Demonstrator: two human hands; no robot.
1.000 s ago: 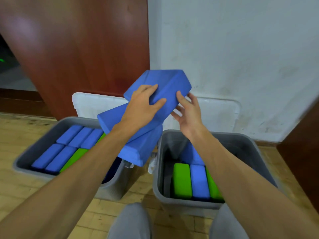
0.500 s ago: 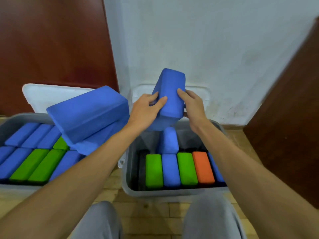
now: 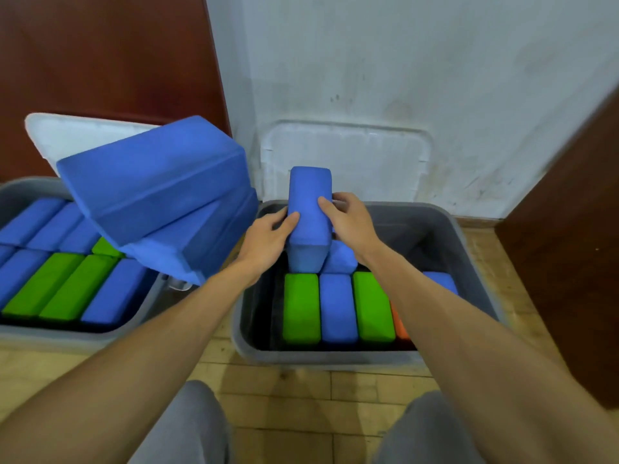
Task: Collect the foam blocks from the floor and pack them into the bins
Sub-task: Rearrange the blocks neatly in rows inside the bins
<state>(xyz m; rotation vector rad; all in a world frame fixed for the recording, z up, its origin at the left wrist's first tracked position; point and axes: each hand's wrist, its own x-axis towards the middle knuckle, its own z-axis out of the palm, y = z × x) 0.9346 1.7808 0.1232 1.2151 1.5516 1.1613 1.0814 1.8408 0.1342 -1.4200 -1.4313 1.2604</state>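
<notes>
Blue block point(image 3: 308, 209) over right grey bin point(image 3: 335, 358)

Evenly lit, soft diffuse indoor light; dark shadow deep in right bin point(image 3: 335, 358); slight blur, wide-angle bending twd edges.

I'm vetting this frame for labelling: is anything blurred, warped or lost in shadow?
Head view: wide-angle distortion tilts the brown panel, and its edge is smeared. The blue block, gripped by the left hand and right hand, is fairly sharp. The light is soft, without glare. The right bin is deep in shadow along its inner left side.
</notes>
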